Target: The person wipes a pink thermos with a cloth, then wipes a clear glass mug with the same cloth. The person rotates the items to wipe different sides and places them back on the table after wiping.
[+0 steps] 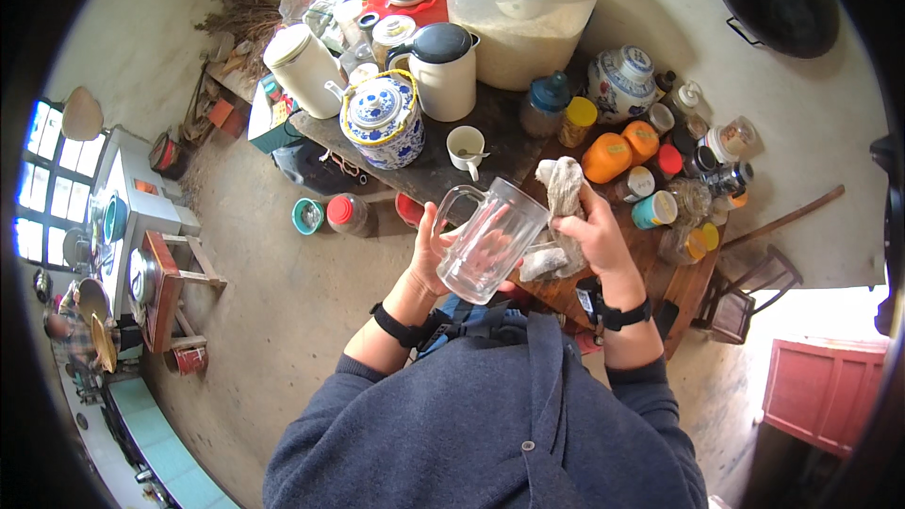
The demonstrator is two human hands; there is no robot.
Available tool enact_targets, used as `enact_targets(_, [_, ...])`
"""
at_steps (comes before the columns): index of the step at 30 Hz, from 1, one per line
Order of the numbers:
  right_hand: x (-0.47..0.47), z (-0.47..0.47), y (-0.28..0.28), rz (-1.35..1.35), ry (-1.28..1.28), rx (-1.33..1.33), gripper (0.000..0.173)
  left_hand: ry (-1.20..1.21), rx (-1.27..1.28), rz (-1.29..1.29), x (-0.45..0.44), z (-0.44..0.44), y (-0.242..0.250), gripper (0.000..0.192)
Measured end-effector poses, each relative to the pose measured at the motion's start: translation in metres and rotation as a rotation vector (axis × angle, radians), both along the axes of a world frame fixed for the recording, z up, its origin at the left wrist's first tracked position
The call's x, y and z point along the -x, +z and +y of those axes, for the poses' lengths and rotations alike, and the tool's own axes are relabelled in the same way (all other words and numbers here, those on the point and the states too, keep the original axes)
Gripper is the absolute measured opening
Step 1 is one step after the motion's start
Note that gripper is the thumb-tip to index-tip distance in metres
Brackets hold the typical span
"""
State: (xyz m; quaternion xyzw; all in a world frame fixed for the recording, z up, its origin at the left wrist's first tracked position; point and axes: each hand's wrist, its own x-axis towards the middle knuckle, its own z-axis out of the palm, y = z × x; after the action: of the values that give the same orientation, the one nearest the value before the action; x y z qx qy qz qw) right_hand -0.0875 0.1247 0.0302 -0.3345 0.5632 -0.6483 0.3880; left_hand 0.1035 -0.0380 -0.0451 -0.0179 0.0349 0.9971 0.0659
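My left hand supports a clear glass beer mug from beneath, with fingers visible through the glass. The mug is tilted, its mouth towards the upper right and its handle on the upper left. My right hand grips a crumpled beige cloth beside the mug's mouth. Below that, a greyish-white part of a cloth shows next to the mug; whether it is the same piece I cannot tell. A white cup with a spoon in it stands on the dark table just beyond the mug.
Beyond the cup are a blue-and-white teapot, a white jug with dark lid and a large lidded plastic tub. Orange-coloured containers and several jars crowd the right side. A wooden stool and a person are at far left.
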Motion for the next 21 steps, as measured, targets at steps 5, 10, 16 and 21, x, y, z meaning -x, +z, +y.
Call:
enact_targets(5, [0.014, 0.002, 0.014, -0.112, 0.339, -0.030, 0.042, -0.066, 0.017, -0.075, -0.004, -0.004, 0.000, 0.105])
enact_targets(10, [0.010, 0.002, 0.006, -0.246, 0.349, -0.124, 0.025, -0.042, -0.041, -0.099, -0.008, -0.006, -0.002, 0.097])
enact_targets(16, [0.002, -0.002, -0.006, -0.310, 0.179, -0.051, 0.024, 0.124, 0.009, -0.148, -0.017, -0.005, 0.007, 0.091])
enact_targets(21, [-0.004, -0.009, -0.019, -0.364, -0.002, -0.040, 0.021, 0.414, 0.485, -0.177, -0.024, -0.002, 0.020, 0.096])
